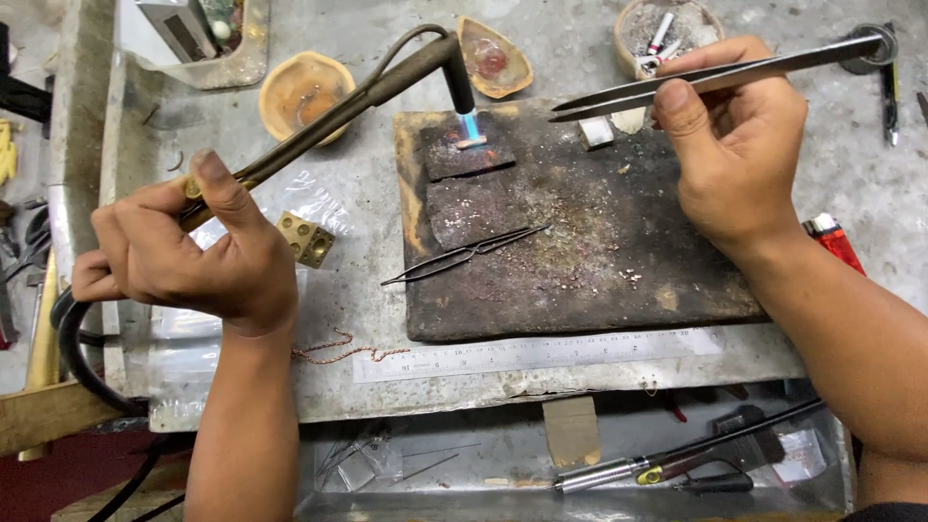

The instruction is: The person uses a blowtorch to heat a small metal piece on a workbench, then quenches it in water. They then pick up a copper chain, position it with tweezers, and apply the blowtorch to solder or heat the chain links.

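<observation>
left hand [188,256] gripping lit torch [387,82], right hand [739,145] holding tweezers [720,75]

1. The torch [387,85] in the left hand [188,256] looks like dull, tarnished brown metal, with a glossy black rubber hose [72,348].
2. The long tweezers [720,72] between the fingers [677,106] of the right hand [739,155] are smooth grey metal with a faint sheen.
3. The soldering block [580,251] is matt, charred dark and rough, with crumbly rust-coloured patches.
4. The desk [870,184] top is scratched, stained grey metal.
5. The ruler [536,353] at the desk's near edge is brushed pale steel.
6. The dapping cube [305,239] is yellowish brass, dull.
7. The lighter [833,242] is glossy red plastic.
</observation>
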